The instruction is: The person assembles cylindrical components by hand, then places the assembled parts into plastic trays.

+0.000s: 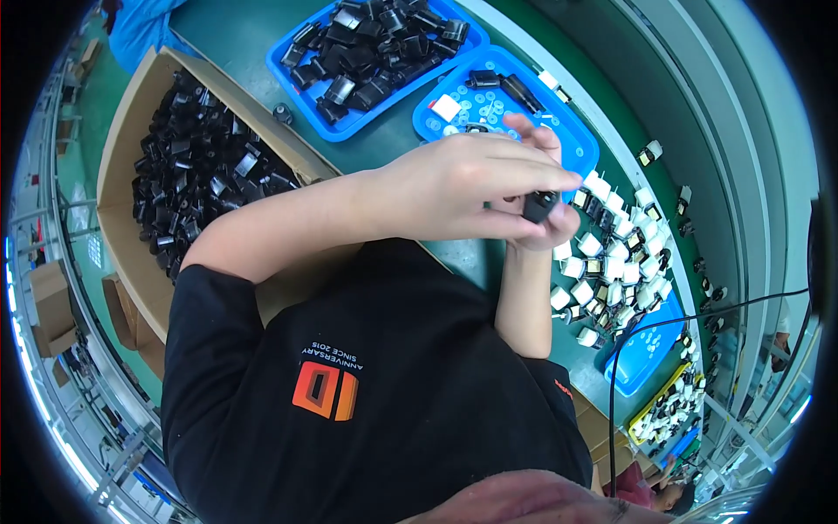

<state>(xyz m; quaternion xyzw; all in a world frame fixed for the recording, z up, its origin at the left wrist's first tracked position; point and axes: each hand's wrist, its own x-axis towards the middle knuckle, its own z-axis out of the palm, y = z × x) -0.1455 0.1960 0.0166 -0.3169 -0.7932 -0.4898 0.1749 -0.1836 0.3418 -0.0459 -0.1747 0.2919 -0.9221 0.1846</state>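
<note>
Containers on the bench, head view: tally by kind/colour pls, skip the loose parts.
Blue trays: 3, one heaped with black parts, one nearly bare, one under white parts
Yellow tray: 1
Cardboard box of black parts: 1
Total: 5

Bright, even light is falling from overhead.
Fisheye bending is curving edges around the cardboard box point(122, 175); glare is streaking left of it, corners going black.
</note>
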